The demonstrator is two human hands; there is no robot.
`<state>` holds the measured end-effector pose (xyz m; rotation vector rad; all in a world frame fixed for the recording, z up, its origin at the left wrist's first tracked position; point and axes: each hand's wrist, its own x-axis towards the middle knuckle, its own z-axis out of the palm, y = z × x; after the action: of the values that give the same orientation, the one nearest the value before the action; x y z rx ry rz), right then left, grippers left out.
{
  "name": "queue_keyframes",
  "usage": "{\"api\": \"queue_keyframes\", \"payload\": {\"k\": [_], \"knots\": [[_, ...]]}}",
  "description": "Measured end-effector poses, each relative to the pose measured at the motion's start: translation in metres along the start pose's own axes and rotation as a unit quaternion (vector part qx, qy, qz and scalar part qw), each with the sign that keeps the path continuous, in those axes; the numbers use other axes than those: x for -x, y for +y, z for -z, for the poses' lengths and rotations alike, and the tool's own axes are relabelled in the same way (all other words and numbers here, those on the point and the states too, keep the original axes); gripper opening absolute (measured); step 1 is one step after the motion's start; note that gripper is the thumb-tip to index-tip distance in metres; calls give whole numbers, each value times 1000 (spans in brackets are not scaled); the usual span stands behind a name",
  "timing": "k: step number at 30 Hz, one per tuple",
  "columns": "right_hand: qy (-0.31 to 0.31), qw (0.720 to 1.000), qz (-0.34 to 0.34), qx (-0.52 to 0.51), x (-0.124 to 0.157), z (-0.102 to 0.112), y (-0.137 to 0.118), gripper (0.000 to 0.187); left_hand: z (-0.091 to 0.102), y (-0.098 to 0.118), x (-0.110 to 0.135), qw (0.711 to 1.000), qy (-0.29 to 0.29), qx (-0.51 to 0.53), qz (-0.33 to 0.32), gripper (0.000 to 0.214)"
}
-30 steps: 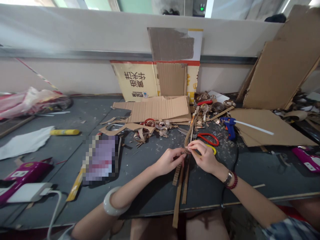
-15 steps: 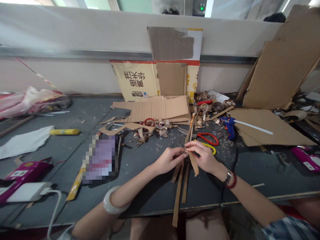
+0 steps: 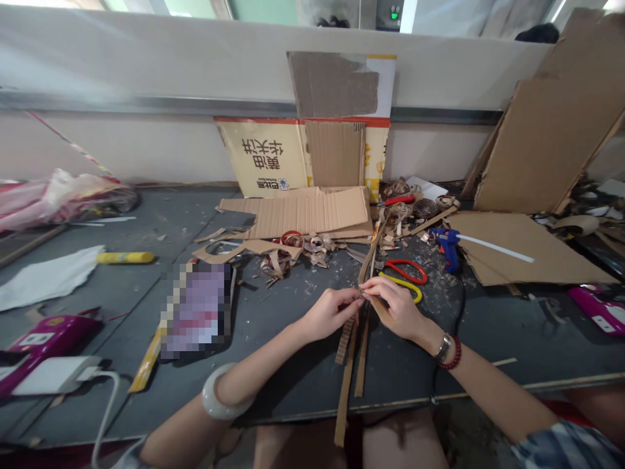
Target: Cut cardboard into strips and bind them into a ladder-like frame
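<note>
- Nearest, the cardboard strips (image 3: 345,404) hang from the fingers, the longest passing the table (image 3: 293,384) edge over the lap; a knee or sleeve brushing that end could drag the bundle askew.
- The left hand (image 3: 333,314) is closed at the fingertips on the strips' upper part.
- The right hand (image 3: 394,305) pinches at the same spot, fingertips touching the left's; which strip lies between them is hidden. Pulling against each other, they might crease or tear the thin card.
- The cord (image 3: 460,312) runs near the right forearm; snagging it could tug the glue gun (image 3: 446,249) along. Whether that is hot, I cannot tell.
- The scissors (image 3: 406,263), red and yellow handled, lie just beyond the right hand, where a forward push could knock them.
- Farther off at left, a plastic bag (image 3: 73,198) lies crumpled; its contents cannot be made out.
- Farthest, a printed box panel (image 3: 268,156) leans on the partition (image 3: 170,150), flat, so no container now.
</note>
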<state>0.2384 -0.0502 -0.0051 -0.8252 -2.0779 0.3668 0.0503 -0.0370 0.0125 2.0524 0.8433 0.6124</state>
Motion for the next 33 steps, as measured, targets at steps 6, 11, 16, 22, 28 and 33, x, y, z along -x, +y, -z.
{"api": "queue_keyframes", "payload": {"k": [6,11,16,22,28,33], "knots": [[13,1000,-5,2,-1,0,-2,12,1,1,0,1000,-2,-2,0,32],[3,1000,2,-2,-1,0,0,12,0,0,1,1000,-11,-7,-2,31],[40,999,-16,-6,-3,1,-2,11,-1,-2,1,1000,-19,-17,0,27],[51,999,-8,0,-5,4,-2,15,-1,-1,1,1000,-10,-10,7,26],[41,999,16,28,-5,4,-2,14,-1,0,2,1000,7,1,0,26],[31,998,23,41,-4,4,-2,16,-3,-4,0,999,35,-8,14,30]]}}
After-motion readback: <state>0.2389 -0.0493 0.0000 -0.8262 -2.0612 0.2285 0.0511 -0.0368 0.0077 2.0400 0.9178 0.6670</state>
